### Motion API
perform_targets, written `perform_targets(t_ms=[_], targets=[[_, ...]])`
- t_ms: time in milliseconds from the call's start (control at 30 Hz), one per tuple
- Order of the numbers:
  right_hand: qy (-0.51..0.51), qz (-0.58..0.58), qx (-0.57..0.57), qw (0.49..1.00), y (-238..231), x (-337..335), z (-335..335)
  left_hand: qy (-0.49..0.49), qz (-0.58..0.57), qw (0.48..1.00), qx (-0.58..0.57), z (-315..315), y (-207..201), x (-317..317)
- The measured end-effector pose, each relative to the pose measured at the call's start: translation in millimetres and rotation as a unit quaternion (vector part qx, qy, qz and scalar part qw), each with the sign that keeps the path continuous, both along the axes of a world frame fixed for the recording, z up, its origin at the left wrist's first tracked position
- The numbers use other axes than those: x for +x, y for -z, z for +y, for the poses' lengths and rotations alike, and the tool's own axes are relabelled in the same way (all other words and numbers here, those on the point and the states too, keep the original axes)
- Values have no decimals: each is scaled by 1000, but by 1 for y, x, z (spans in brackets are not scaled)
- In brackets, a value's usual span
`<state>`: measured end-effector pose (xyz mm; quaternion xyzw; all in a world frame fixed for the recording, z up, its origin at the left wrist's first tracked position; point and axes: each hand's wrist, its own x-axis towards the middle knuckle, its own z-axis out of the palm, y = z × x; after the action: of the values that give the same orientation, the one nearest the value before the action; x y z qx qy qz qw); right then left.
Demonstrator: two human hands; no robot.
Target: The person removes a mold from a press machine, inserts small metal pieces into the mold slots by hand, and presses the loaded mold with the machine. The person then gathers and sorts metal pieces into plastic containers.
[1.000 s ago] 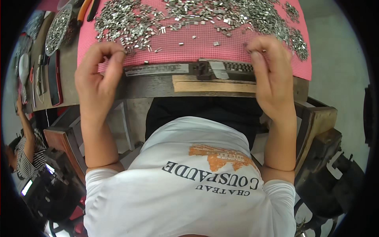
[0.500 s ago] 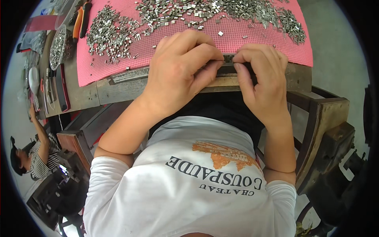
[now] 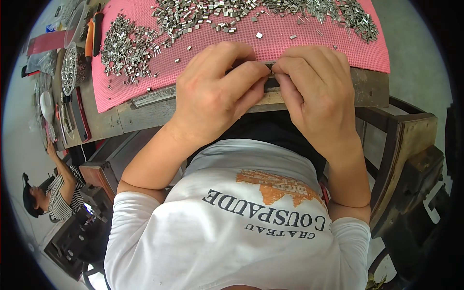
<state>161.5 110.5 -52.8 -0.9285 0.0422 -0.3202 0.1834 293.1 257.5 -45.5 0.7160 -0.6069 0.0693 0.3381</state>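
Observation:
My left hand [image 3: 212,92] and my right hand [image 3: 319,92] meet at the near edge of the bench, thumbs and fingertips pinched and almost touching. Whatever lies between the fingertips is too small and hidden to make out. Beneath them runs a long grey metal strip [image 3: 153,97] along the bench edge, its middle covered by my left hand. Just beyond, a pink mesh mat [image 3: 309,41] carries heaps of small silvery metal pieces [image 3: 193,17]. One bright square piece [image 3: 259,35] lies apart from the heaps, beyond my fingertips.
Left of the mat are pliers with orange and black handles [image 3: 89,41] and a clear tray of metal bits [image 3: 70,70]. More hand tools lie nearby. At far left a person in a striped shirt [image 3: 63,195] reaches toward the bench. A wooden-and-metal stand [image 3: 401,145] is at right.
My right hand has moved left, closing the gap to the left fingertips, and its fingers have drawn together. The whole view has shifted slightly.

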Motion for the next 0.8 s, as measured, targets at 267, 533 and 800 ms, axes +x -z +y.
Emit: perform_targets(t_ms=[267,533,800], targets=[[-13,-20,45,999,3,-4,-4,-7,71,997,-3,2,-2,2],[-29,-9,73,997,2,-4,-5,-8,127,991,46,-1,-8,4],[-52,12,59,997,-2,-5,-6,-13,188,976,111,-2,-13,7]])
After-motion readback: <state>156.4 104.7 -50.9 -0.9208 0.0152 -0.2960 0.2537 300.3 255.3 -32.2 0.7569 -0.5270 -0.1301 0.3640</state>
